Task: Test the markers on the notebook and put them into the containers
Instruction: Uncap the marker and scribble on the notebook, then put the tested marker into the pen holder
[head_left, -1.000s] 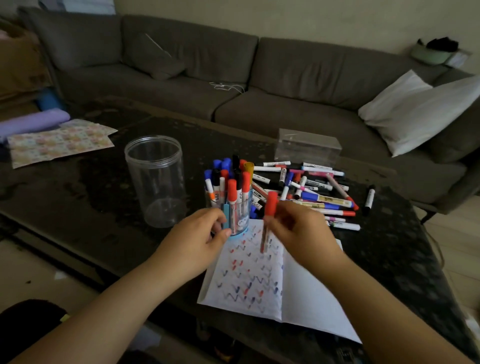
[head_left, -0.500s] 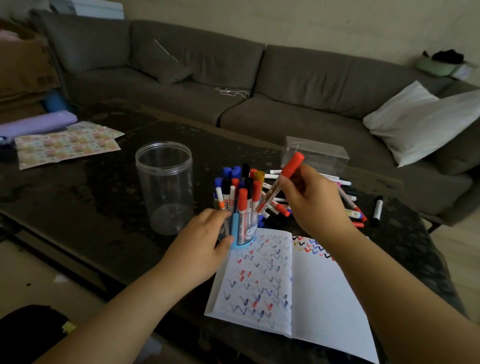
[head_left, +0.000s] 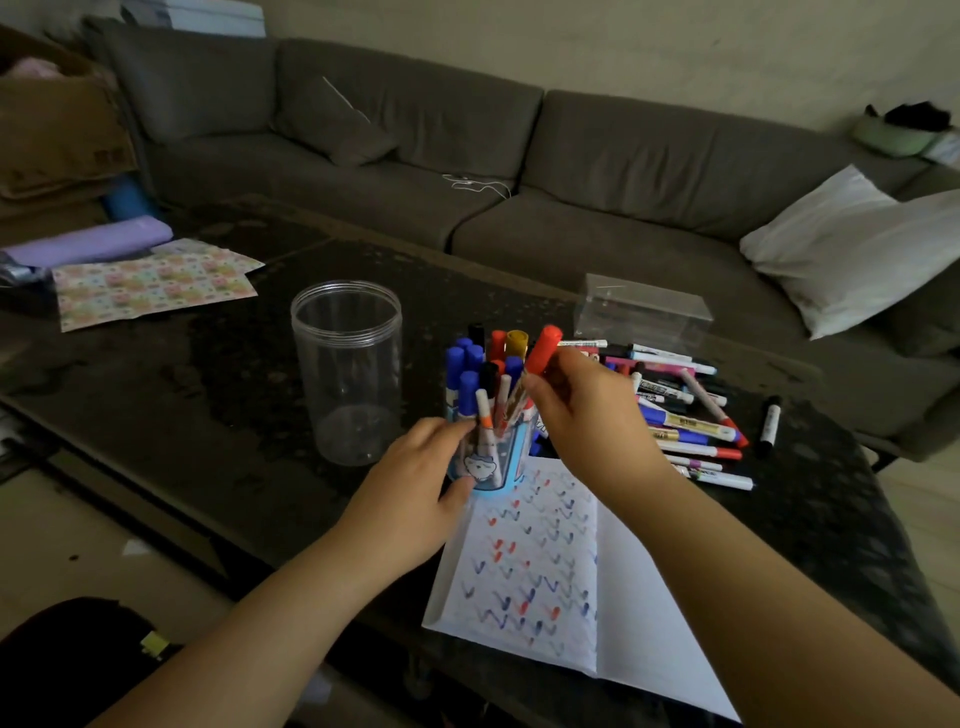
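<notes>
Clear glossy plastic jar (head_left: 347, 374), matt paper notebook (head_left: 540, 561) — dark mottled table (head_left: 156, 374), grey cloth sofa (head_left: 597, 156)

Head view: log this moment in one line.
right hand lowers red-capped marker into blue cup | left hand grips cup | clear jar empty

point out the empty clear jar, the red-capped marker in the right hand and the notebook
empty clear jar (head_left: 347, 374): head view, middle of its wall
red-capped marker (head_left: 543, 349): head view, on the red cap
notebook (head_left: 535, 561): head view, scribbled left page
</notes>
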